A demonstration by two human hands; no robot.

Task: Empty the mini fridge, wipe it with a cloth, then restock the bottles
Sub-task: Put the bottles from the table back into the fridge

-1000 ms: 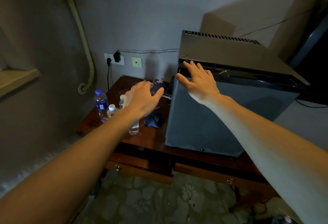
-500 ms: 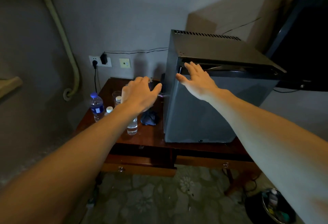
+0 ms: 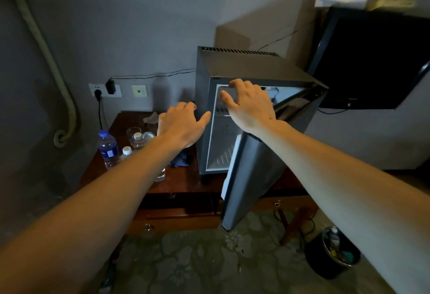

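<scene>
The mini fridge (image 3: 244, 68) sits on the table (image 3: 186, 183), its door (image 3: 251, 177) ajar. The right hand (image 3: 250, 105) curls its fingers over the door's top corner. Beside the fridge's left wall the left hand (image 3: 181, 126) hovers slack, holding nothing, with the bottles (image 3: 107, 149) and cloth (image 3: 180, 160) on the table to the left.

The grey wall (image 3: 139, 26) is dim, brighter toward the upper right. A pale pipe (image 3: 46, 49) runs down it at left and curls at its foot. A socket plate (image 3: 104, 90) with two plugs sits beside a yellowish switch plate (image 3: 139, 90), and a thin cable (image 3: 151, 75) runs right from it. Below stands a dark wooden bench (image 3: 186, 182) with drawers (image 3: 174, 224), on a flower-patterned carpet (image 3: 197, 263). A black television (image 3: 372, 61) hangs at right, with a dark bin (image 3: 330, 254) on the floor below.
</scene>
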